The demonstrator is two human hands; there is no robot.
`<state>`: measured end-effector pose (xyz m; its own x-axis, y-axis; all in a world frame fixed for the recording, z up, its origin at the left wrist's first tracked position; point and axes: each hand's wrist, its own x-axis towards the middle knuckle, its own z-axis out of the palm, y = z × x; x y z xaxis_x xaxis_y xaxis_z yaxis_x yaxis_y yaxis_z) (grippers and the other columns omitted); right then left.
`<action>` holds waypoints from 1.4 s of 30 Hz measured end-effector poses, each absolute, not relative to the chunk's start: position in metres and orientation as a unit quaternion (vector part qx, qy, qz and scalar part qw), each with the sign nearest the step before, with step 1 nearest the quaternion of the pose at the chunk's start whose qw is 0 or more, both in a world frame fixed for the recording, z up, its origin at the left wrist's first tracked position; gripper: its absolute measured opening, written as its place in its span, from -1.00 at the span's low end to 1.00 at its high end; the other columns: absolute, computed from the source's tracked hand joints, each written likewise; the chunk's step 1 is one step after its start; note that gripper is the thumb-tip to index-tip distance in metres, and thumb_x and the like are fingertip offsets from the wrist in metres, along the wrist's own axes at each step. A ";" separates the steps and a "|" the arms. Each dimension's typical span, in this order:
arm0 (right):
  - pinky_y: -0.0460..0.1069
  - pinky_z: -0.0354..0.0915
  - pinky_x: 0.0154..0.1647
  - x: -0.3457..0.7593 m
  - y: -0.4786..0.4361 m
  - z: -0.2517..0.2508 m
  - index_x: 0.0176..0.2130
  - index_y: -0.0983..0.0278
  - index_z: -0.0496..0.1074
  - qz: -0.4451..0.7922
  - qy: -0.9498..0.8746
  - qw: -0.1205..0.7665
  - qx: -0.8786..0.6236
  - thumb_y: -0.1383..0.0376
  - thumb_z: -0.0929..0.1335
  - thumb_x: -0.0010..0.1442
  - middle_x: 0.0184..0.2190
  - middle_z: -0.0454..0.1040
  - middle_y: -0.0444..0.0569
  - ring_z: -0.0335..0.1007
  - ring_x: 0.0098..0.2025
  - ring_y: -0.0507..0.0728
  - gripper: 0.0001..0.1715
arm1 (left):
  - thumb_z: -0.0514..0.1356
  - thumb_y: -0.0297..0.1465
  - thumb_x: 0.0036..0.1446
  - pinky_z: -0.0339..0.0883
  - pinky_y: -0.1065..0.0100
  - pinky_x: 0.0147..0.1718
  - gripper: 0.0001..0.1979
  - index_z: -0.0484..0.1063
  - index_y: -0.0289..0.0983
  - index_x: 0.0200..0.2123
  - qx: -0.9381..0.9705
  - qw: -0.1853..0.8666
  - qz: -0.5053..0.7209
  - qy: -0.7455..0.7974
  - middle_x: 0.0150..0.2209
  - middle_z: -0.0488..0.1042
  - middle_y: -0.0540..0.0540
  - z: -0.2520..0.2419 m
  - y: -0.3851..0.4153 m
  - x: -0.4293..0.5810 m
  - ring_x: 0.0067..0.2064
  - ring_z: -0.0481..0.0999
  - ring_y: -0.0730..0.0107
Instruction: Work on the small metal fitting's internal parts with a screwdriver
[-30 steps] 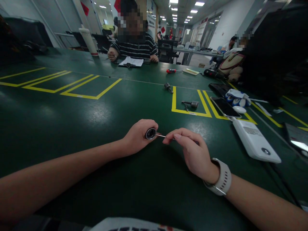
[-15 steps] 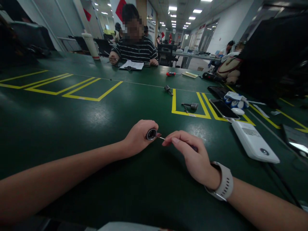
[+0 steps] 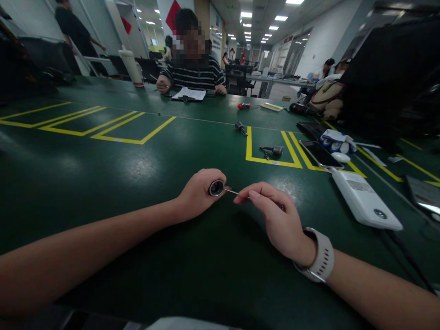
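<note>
Green table (image 3: 103, 183) I view remotely, yellow tape (image 3: 248, 143), my left hand (image 3: 198, 192) clasping a metal cylinder (image 3: 216, 188), right hand (image 3: 277, 220) holding a thin tool (image 3: 231, 190), ceiling lights (image 3: 246, 14) beyond.

The left hand (image 3: 199, 193) is curled, the right hand (image 3: 277, 216) (angled toward it) pinching.

Through my camera I see the near cylinder (image 3: 216, 188), with a rim of shiny metal; the rod (image 3: 231, 191) on its right is also bright metal. The table (image 3: 137, 167) looks smooth and rather glossy. Farther right, the part (image 3: 277, 150) is of duller metal. The phone (image 3: 319, 153) has a glassy front, the pack (image 3: 364, 197) seems smooth plastic, the glove (image 3: 338, 139) cloth, the strap (image 3: 323, 256) matt, the far sheet (image 3: 190, 94) paper.
</note>
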<state>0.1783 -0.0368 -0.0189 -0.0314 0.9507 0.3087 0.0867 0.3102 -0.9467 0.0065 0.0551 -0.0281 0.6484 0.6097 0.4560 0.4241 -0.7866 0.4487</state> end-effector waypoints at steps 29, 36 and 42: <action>0.06 0.29 -0.19 0.172 -0.025 -0.030 -0.42 0.31 0.50 0.550 -0.409 0.612 -0.395 0.33 0.28 0.12 -0.42 0.53 -0.03 0.42 -0.31 0.11 -0.80 | 0.14 -0.38 0.08 0.14 0.37 -0.37 -0.83 0.24 -0.29 -0.52 0.909 0.090 0.309 0.266 -0.52 0.30 0.06 -0.034 0.074 0.013 -0.46 0.28 0.48; 0.06 0.27 -0.14 0.174 -0.017 -0.031 -0.39 0.31 0.49 0.594 -0.339 0.624 -0.378 0.32 0.27 0.13 -0.39 0.54 -0.02 0.42 -0.30 0.09 -0.79 | 0.15 -0.36 0.05 0.13 0.42 -0.45 -0.82 0.24 -0.29 -0.52 0.904 0.125 0.334 0.238 -0.53 0.27 0.06 -0.037 0.091 0.021 -0.49 0.26 0.50; 0.10 0.25 -0.09 0.173 -0.022 -0.032 -0.35 0.28 0.48 0.498 -0.469 0.602 -0.412 0.28 0.29 0.17 -0.33 0.51 -0.03 0.40 -0.22 0.12 -0.81 | 0.16 -0.38 0.05 0.14 0.39 -0.42 -0.85 0.26 -0.30 -0.51 0.910 0.102 0.318 0.246 -0.52 0.30 0.05 -0.039 0.093 0.020 -0.48 0.28 0.49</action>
<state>0.1732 -0.0218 -0.0324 0.0647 0.9859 0.1542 -0.2128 0.1646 -0.9631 0.0199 0.0935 -0.0390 0.6775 0.5116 0.5284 0.3827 -0.8587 0.3408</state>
